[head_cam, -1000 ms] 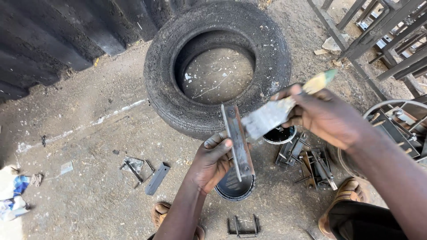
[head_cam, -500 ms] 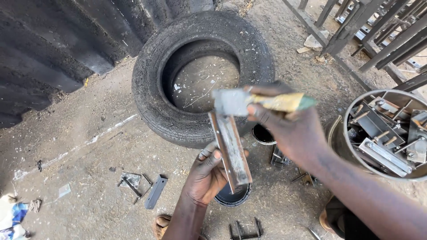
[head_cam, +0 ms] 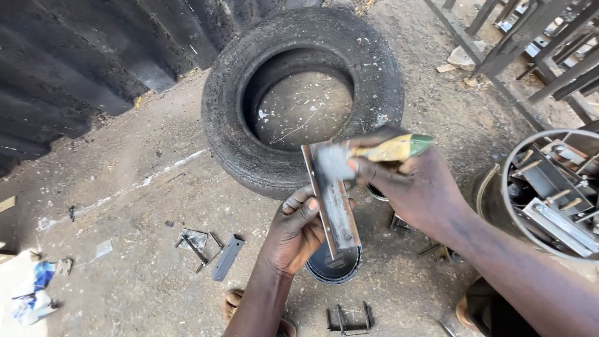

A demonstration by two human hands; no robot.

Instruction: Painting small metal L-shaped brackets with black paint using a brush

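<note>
My left hand [head_cam: 298,232] grips 1 grey angled steel bar [head_cam: 332,198] upright over the small round paint tin [head_cam: 334,265]. My right hand [head_cam: 409,187], closed on the yellow-handled paintbrush [head_cam: 380,150], has shifted its bristles onto the bar's top end since 0.5 s ago.

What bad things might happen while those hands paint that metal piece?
The left hand is bare on the metal strip, so its edge might cut or it may slip. The brush in the right hand could drip past the can below. Metal scraps lie near the sandalled foot.
</note>
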